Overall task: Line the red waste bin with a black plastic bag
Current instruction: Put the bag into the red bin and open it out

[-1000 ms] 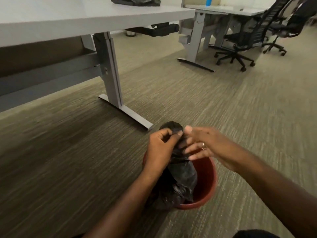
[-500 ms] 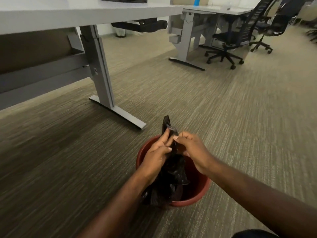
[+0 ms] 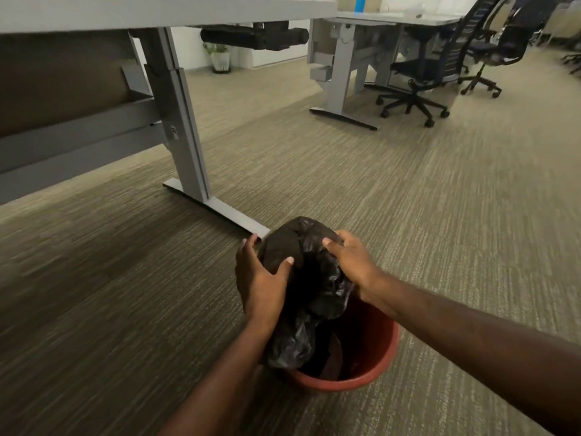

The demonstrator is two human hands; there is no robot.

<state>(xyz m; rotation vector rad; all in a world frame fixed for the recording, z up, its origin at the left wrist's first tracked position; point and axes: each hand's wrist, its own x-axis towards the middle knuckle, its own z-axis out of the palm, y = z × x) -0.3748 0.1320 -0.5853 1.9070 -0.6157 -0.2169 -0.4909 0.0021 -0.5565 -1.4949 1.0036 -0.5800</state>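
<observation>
A: Where is the round red plastic waste bin (image 3: 374, 360)?

B: On the ribbed grey-green carpet (image 3: 408, 190), at about five o'clock from the middle of the view. Its rim and inner wall show on the near and right sides; the far left side is hidden behind the crumpled black plastic bag (image 3: 314, 278).

A: So the bag is over the bin?

B: Yes. Its lower part hangs down into the mouth of the bin, while its upper part bulges up above the rim toward twelve o'clock. The rim is still bare red where it shows.

A: What are the hands doing?

B: The left hand (image 3: 261, 278) is at nine o'clock of the bag, fingers spread and curled around the plastic, thumb pressed on its near face. The right hand (image 3: 349, 259) is at two o'clock of the bag, fingers closed on a fold near the top. Both are clamped on the bag, each on its own side.

A: Anything nearby?

B: The flat grey metal foot of a desk leg (image 3: 220, 209) lies at eleven o'clock of the bin, its end just beside the left fingertips. A black wheeled office chair (image 3: 421, 77) stands well apart, toward one o'clock.
</observation>
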